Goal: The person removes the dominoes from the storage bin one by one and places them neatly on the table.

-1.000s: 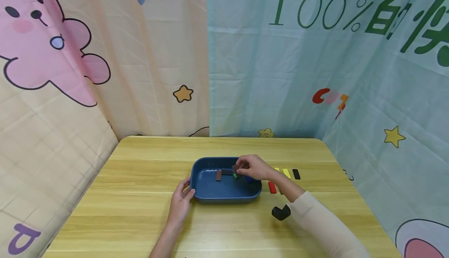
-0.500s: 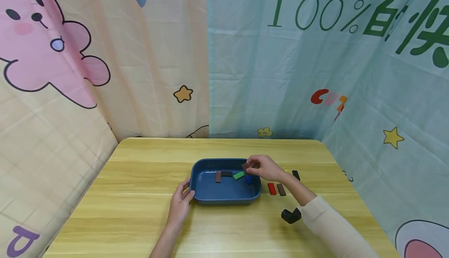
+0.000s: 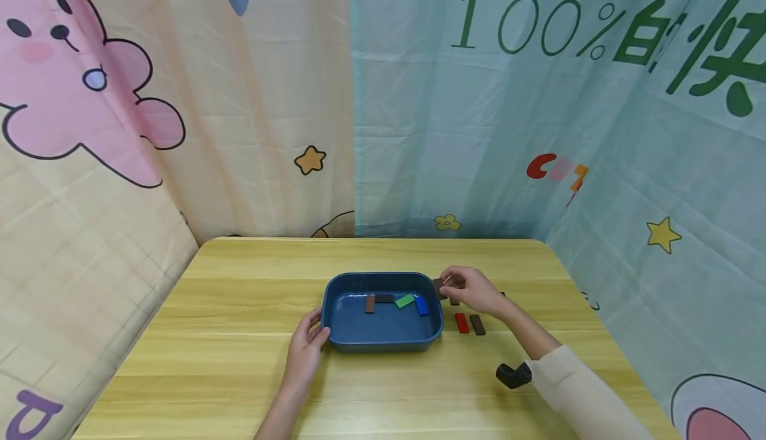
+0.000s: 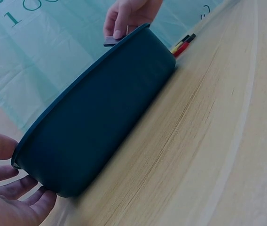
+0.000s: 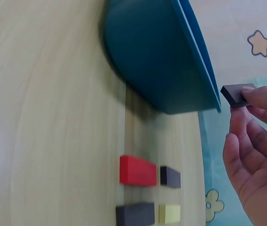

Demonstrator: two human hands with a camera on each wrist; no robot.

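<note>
A dark blue plastic basin (image 3: pixel 383 344) stands on the wooden table. My left hand (image 3: pixel 304 352) grips its left end, thumb at the rim and fingers against the outer wall (image 4: pixel 96 108). My right hand (image 3: pixel 473 290) pinches a dark brown domino-like block (image 5: pixel 237 94) between thumb and fingers, just outside the basin's right rim and above the table. Inside the basin lie a brown block (image 3: pixel 370 304), a black block (image 3: pixel 384 299), a green block (image 3: pixel 404 301) and a blue block (image 3: pixel 421 306), spaced along an arc.
Right of the basin lie a red block (image 3: pixel 462 323), a dark brown block (image 3: pixel 477 325) and a yellow block (image 5: pixel 169 213). Other blocks there are partly hidden by the right hand. A black device (image 3: pixel 513 375) is at the right wrist. Printed curtains (image 3: pixel 275 94) surround the table.
My right hand has moved rightward, carrying the brown block from over the basin to just beyond its right rim. The green and blue blocks are now uncovered. My left hand keeps its grip.
</note>
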